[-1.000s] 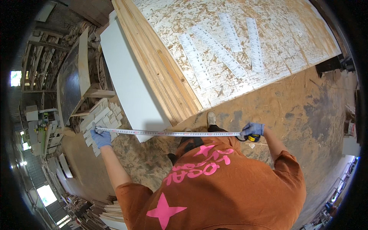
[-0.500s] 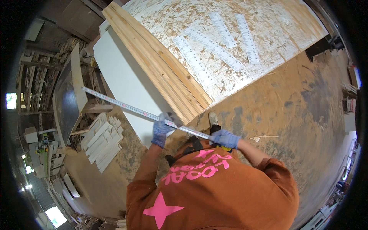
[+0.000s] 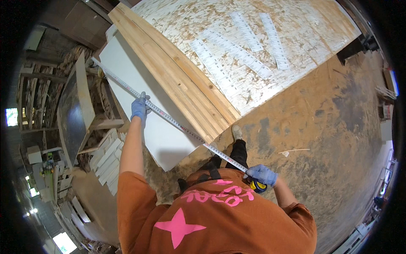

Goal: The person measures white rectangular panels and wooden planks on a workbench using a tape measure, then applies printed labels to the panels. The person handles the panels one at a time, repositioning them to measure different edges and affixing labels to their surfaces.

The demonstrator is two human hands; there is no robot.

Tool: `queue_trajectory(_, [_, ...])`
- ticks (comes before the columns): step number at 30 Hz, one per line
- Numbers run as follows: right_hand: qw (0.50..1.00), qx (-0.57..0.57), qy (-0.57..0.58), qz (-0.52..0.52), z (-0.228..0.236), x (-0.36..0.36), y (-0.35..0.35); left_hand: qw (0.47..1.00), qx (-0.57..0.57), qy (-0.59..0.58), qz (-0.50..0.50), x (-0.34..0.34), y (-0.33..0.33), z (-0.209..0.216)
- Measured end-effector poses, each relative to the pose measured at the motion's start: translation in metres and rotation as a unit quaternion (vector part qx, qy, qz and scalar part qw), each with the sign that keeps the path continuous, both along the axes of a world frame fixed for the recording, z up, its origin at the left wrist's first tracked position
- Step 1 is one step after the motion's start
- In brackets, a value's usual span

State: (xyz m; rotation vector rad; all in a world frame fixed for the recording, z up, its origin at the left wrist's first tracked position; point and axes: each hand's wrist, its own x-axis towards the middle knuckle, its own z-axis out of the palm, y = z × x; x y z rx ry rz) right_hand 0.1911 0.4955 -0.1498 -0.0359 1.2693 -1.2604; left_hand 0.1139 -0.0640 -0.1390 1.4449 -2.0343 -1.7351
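Observation:
My right hand (image 3: pixel 263 175), in a blue-grey glove, grips a yellow and black tape measure (image 3: pixel 257 186) in front of my body. Its pale blade (image 3: pixel 182 127) runs out long and straight to the far left, crossing a white panel (image 3: pixel 165 148). Farther along, my left hand (image 3: pixel 141 107), gloved alike, is closed on the blade above that panel. The blade's far end reaches past the panel's left edge. Beside the panel lie long wooden boards (image 3: pixel 169 72) with their near ends close under the blade.
A scuffed white tabletop (image 3: pixel 304 34) carries several printed paper strips (image 3: pixel 275 42). At left are a dark-faced board (image 3: pixel 72 114) leaning on a frame and a pile of white strips (image 3: pixel 105 161). A thin wood scrap (image 3: pixel 294 150) lies on the brown floor (image 3: pixel 330 127).
My left hand has slid up and left along the blade. My right hand has moved slightly right and down with the case, and the blade's far end has risen toward the panel's far edge.

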Motion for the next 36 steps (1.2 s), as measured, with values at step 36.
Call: queue_trajectory(36, [0.976, 0.048, 0.198, -0.072, -0.049, 0.084, -0.148, 0.794, -0.581, 0.011, -0.181, 0.132, 0.059, -0.026])
